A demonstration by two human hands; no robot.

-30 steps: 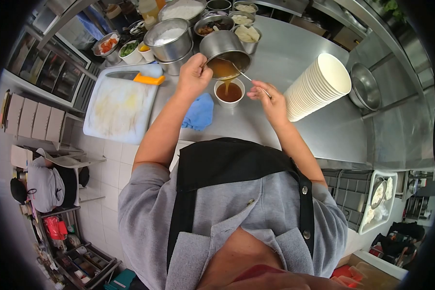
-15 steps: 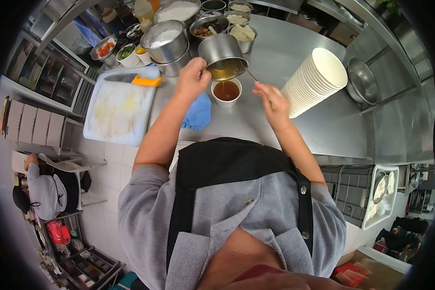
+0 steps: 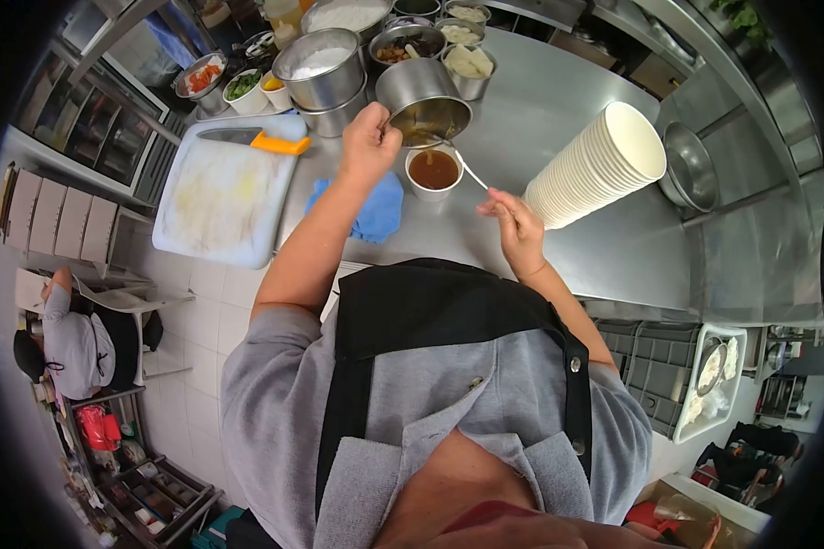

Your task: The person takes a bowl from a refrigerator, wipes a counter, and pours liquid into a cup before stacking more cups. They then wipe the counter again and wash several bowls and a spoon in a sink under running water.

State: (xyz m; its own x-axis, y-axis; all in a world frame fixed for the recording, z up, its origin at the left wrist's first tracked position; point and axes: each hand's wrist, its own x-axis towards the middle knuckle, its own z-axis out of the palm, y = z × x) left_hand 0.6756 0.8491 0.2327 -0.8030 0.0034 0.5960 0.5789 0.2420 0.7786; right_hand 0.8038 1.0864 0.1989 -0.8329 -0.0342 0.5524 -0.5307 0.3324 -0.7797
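My left hand (image 3: 370, 145) is closed on the side of a steel pot (image 3: 419, 87), tipped with its mouth toward me. Under its rim stands a white paper cup (image 3: 433, 194) filled with brown liquid (image 3: 433, 169). Between the fingertips of my right hand (image 3: 515, 227) is the handle of a metal spoon (image 3: 471, 172), its head end at the pot's mouth. A blue cloth (image 3: 375, 209) lies beside the cup, below my left wrist. Just right of my right hand leans a tall stack of paper cups (image 3: 595, 165).
A cutting board (image 3: 220, 206) with an orange-handled knife (image 3: 279, 144) lies at left. Steel containers of white powder (image 3: 316, 62) and several bowls of ingredients line the back. A steel bowl (image 3: 688, 165) sits at right. Another person (image 3: 78, 339) is seated far left.
The stream of liquid from the pot into the cup has thinned away. My right hand has moved down slightly, and the spoon now shows more of its length at the pot's mouth.
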